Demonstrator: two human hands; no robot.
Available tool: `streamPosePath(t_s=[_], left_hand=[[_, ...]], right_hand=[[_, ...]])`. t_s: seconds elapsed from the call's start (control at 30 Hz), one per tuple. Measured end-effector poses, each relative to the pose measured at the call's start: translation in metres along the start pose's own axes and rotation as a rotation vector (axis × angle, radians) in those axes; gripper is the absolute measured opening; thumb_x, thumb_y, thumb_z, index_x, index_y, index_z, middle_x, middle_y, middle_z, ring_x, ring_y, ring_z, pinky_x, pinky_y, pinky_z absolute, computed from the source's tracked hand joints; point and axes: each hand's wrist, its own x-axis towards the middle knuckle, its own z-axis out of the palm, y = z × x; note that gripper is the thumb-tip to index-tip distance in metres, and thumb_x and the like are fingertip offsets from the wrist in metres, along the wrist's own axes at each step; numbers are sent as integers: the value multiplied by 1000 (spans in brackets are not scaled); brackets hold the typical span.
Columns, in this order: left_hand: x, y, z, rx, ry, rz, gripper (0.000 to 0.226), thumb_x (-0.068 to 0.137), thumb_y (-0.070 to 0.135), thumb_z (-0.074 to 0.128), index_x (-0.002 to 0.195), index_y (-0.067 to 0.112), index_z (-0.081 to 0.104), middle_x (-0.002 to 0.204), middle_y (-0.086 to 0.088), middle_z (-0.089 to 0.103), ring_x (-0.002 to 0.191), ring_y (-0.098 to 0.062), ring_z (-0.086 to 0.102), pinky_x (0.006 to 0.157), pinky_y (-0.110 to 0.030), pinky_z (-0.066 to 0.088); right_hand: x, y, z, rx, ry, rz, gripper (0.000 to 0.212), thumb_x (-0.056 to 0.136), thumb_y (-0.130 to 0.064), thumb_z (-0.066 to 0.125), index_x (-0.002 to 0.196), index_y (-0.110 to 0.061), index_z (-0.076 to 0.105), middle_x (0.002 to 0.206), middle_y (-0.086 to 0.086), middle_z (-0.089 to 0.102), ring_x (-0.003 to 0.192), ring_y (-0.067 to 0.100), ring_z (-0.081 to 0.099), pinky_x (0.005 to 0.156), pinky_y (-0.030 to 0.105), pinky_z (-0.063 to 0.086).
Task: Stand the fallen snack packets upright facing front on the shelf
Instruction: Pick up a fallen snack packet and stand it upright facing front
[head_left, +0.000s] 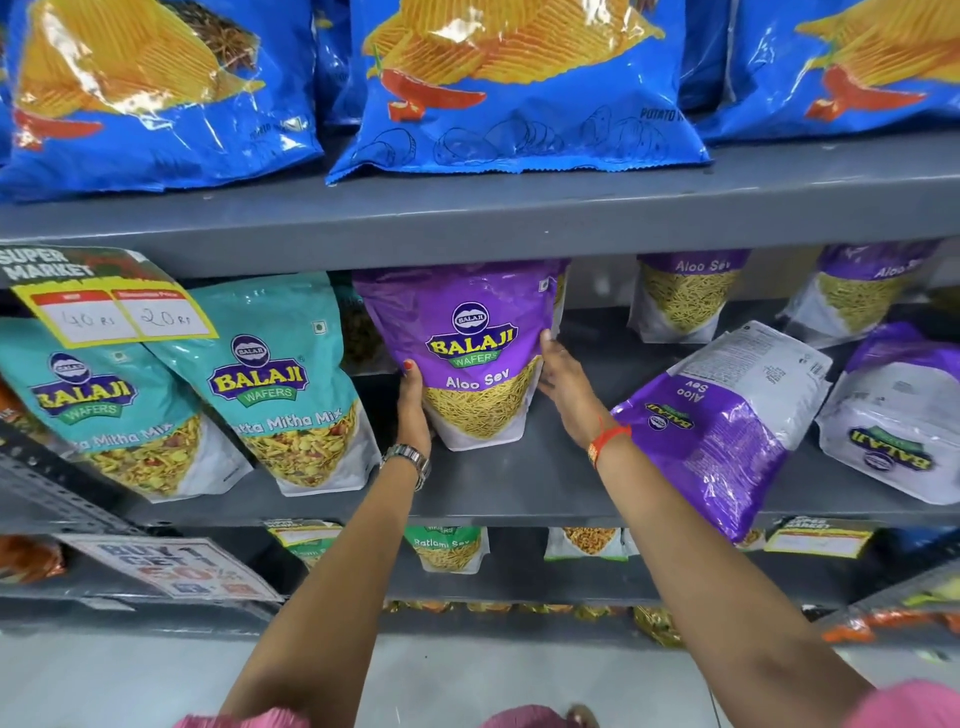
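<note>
While both hands steady it, one purple Aloo Sev packet (470, 358) stands upright on the middle shelf (519, 483), its printed front toward the aisle, its long axis vertical and its base on the shelf floor just right of the teal Khatta Mitha Mix packets (270, 384). The left hand (413, 405) presses flat against the packet's lower left edge, thumb resting on the front. The right hand (563, 387) cups the right edge, fingers (546, 340) reaching up along the side seam. Neither hand is clenched; both are loosely curved around the packet, pinching it between them rather than gripping.

By my reading this packet is nearly finished and only needs letting go.

Work remains to the right. A second Aloo Sev packet (727, 415) lies fallen, back panel up and lettering upside down, its long axis slanting from the rear right of the shelf toward the front, its lower corner hanging over the shelf lip. Just beside it, a third fallen packet (898, 421) also lies upside down at the frame's right edge. Two more Aloo Sev packets (685, 296) stand facing front at the rear of the shelf.
</note>
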Motion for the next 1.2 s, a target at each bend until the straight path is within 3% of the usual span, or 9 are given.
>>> streamPosePath(t_s=[0.1, 0.47, 0.7, 0.87, 0.93, 1.0, 1.07, 1.13, 1.2], left_hand=[[-13, 4, 3, -19, -13, 2, 57, 89, 51, 28, 132, 16, 40, 128, -6, 53, 103, -20, 56, 97, -41, 42], [-41, -2, -2, 110, -72, -8, 53, 91, 47, 25, 132, 15, 38, 135, -10, 49, 114, -22, 49, 99, -41, 38], [-49, -6, -4, 82, -131, 41, 47, 92, 46, 26, 126, 18, 42, 128, -4, 51, 107, -18, 51, 100, -41, 39], [-84, -32, 8, 344, 489, 394, 47, 81, 35, 44, 106, -5, 49, 113, -27, 50, 107, -33, 45, 92, -36, 32], [-106, -51, 27, 393, 572, 489, 42, 77, 31, 44, 96, -7, 49, 102, -29, 48, 99, -32, 42, 87, -32, 27], [-129, -70, 55, 398, 446, 586, 25, 78, 22, 47, 89, 0, 49, 94, -26, 47, 88, -20, 38, 85, -31, 30], [-155, -84, 94, 355, 151, 631, 8, 77, 19, 46, 84, 23, 47, 86, -8, 49, 78, -13, 39, 77, -31, 35], [-174, -102, 139, 339, -88, 498, 14, 72, 21, 46, 75, 34, 43, 73, 6, 48, 69, -11, 45, 67, -32, 39], [-195, -122, 189, 401, -220, 295, 11, 67, 19, 49, 69, 30, 46, 61, 10, 50, 55, -2, 47, 58, -26, 40]], right_hand=[[-13, 3, 3, 2, 51, 4, 36, 94, -46, 36, 115, -25, 56, 114, -3, 65, 102, 4, 62, 86, 17, 50], [-52, 10, 2, 8, 165, 10, 33, 94, -46, 34, 112, -27, 56, 99, -12, 65, 87, -4, 61, 61, 4, 50], [-51, 4, -2, -87, 179, 38, 51, 92, -52, 37, 124, -16, 54, 124, 4, 61, 112, 17, 58, 102, 35, 44], [-48, -10, -40, -155, 234, 57, 40, 95, -38, 39, 120, -10, 52, 107, 5, 58, 99, 18, 58, 83, 29, 46], [-41, -14, -66, -183, 320, -10, 26, 94, -20, 45, 114, -7, 55, 99, 6, 59, 81, 10, 56, 71, 21, 44], [-28, -17, -93, -279, 383, -77, 25, 88, -3, 47, 109, -1, 59, 90, 8, 62, 74, 8, 54, 75, 22, 45], [-12, -20, -119, -439, 374, -100, 30, 83, 6, 43, 107, 3, 61, 93, 17, 66, 82, 17, 58, 82, 24, 47], [1, -27, -140, -608, 326, -115, 36, 79, 13, 38, 105, 6, 62, 103, 25, 68, 92, 25, 61, 75, 12, 43], [13, -32, -158, -768, 220, -115, 43, 75, 16, 36, 105, 6, 64, 110, 23, 67, 104, 30, 62, 76, 9, 43]])
